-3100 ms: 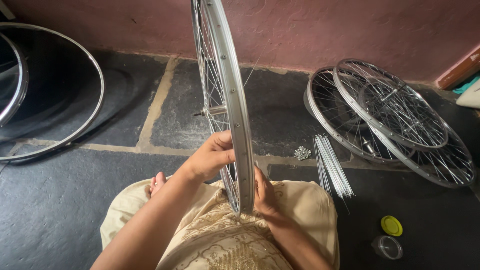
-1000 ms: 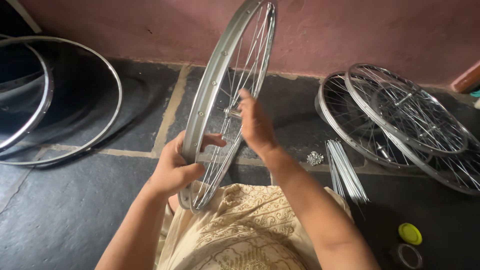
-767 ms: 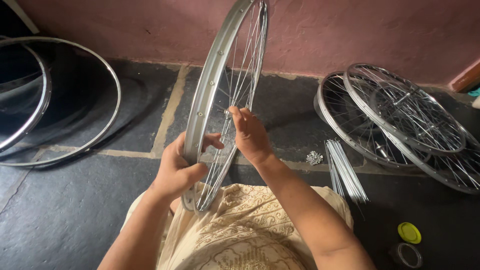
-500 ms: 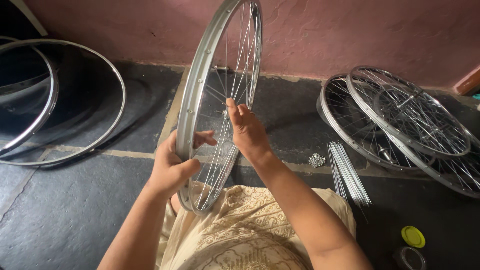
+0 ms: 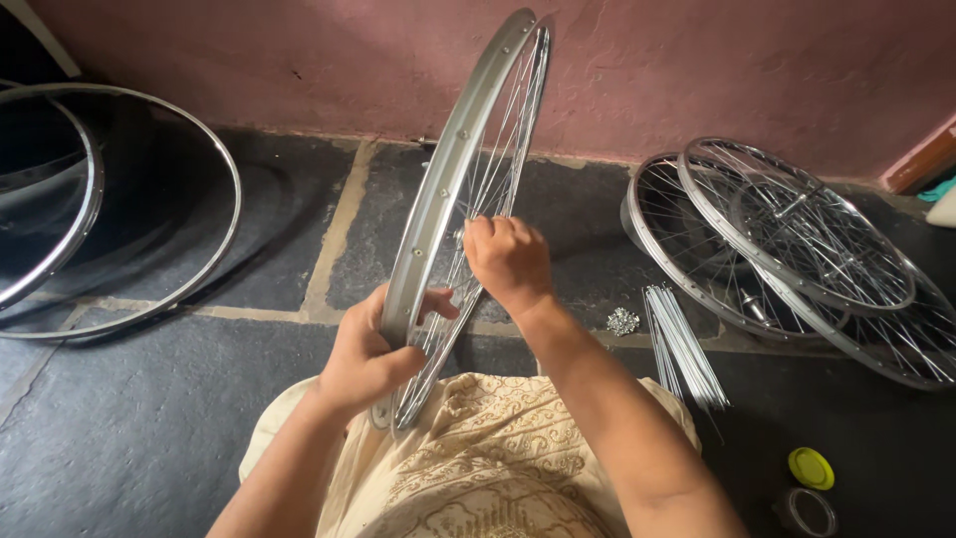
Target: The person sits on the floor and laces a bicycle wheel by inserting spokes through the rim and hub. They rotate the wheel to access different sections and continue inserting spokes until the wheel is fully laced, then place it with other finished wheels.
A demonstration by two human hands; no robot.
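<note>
Nearest: a lap under cream cloth with a brown printed pattern (image 5: 488,478). One silver spoked bicycle wheel (image 5: 453,189) stands on edge on this lap, leaning slightly right at the top, its upper rim against the far wall.

Left hand (image 5: 368,349): fingers wrapped around the lower left part of the rim, thumb across the outer face; it grips the wheel firmly.
Right hand (image 5: 508,261): on the right side of the wheel, near its middle, fingers curled tight in among the spokes. Whether they pinch a spoke or a small part cannot be told.

Near right, on the dark stone floor (image 5: 149,428): one small yellow lid (image 5: 811,467) and just nearer it one clear round jar (image 5: 805,511), partly cut off by the edge.

Middle right: one bundle of loose thin steel spokes (image 5: 682,344), lying lengthwise; beside its far left end, one little heap of small metal nipples (image 5: 622,321).

Farther right: two laced silver wheels (image 5: 797,249), overlapping, tilted against each other.

Far left: two bare silver rims (image 5: 119,204), without spokes, lying flat and overlapping, partly out of view.

Farthest: a rough pink plaster wall (image 5: 299,50).
</note>
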